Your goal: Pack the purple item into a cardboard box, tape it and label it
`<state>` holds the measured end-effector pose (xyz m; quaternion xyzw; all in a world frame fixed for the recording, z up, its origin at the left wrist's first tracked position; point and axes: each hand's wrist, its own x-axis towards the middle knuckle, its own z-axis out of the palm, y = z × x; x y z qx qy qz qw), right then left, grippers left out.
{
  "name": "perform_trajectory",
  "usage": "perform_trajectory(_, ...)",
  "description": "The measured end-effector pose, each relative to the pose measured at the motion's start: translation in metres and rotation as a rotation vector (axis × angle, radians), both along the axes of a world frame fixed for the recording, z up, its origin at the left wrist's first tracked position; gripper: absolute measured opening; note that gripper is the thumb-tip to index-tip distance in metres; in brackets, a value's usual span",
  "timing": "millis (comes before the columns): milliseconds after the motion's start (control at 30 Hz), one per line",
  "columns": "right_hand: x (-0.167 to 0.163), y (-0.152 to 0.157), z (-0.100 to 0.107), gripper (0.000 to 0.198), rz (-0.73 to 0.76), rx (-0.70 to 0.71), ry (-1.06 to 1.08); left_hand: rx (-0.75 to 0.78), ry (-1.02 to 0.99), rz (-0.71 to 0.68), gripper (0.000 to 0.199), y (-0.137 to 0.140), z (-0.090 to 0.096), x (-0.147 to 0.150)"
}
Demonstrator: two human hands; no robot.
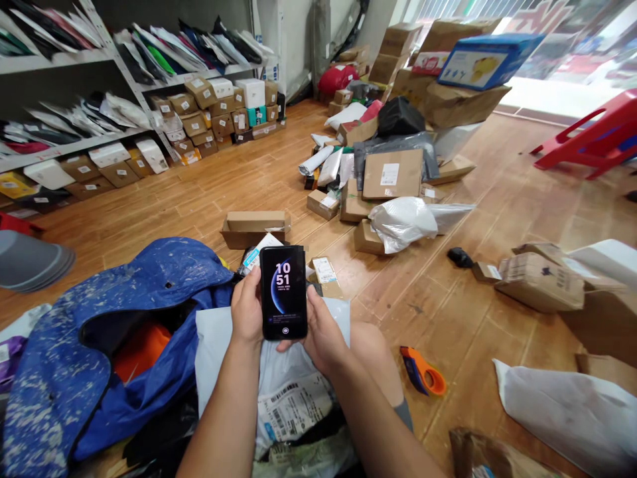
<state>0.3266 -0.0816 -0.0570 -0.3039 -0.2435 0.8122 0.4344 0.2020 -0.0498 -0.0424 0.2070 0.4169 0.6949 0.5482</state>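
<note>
A black smartphone point(283, 293) is held upright in both hands, its lit screen showing the clock digits 10 51. My left hand point(247, 307) grips its left edge, and my right hand point(322, 325) wraps around the lower right edge, with some fingers hidden behind it. Under my forearms lies a pale grey plastic mailer point(213, 352) across my lap. A white printed shipping label point(296, 406) shows on the packaging below the phone. To the left sits a large blue bag point(164, 272), unzipped, with something orange inside.
An orange tape dispenser point(423, 372) lies on the wooden floor to my right. Ahead is a heap of parcels point(393, 174); more cartons point(540, 282) and a white mailer point(567, 405) lie at right. Shelves point(124, 79) of parcels line the back left. A red stool point(592, 136) stands far right.
</note>
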Motion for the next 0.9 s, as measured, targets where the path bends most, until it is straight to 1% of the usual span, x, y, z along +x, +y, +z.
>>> perform_trajectory(100,0.006,0.002,0.002,0.083,0.119,-0.014,0.038,0.002,0.031,-0.019,0.039,0.0,0.0,-0.002)
perform_trajectory(167,0.011,0.004,0.004,0.081,0.174,-0.03,0.069,-0.004,0.057,-0.038,0.04,-0.001,-0.002,-0.003)
perform_trajectory(333,0.022,0.006,0.008,0.07,0.248,-0.086,0.157,-0.013,0.092,-0.082,0.043,-0.005,-0.001,-0.006)
perform_trajectory(433,0.023,0.006,0.008,0.067,0.265,-0.087,0.176,-0.007,0.093,-0.083,0.045,-0.006,0.0,-0.007)
perform_trajectory(533,0.02,0.005,0.006,0.065,0.257,-0.064,0.158,-0.009,0.089,-0.058,0.046,-0.006,-0.001,-0.007)
perform_trajectory(633,0.015,0.003,0.005,0.067,0.208,-0.04,0.126,-0.006,0.088,-0.039,0.045,-0.005,-0.002,-0.006)
perform_trajectory(733,0.01,0.001,0.004,0.072,0.159,-0.02,0.085,0.0,0.071,-0.014,0.043,-0.004,-0.001,-0.004)
perform_trajectory(900,0.007,0.001,0.003,0.081,0.12,-0.005,0.037,-0.015,0.043,-0.024,0.044,-0.002,0.004,-0.001)
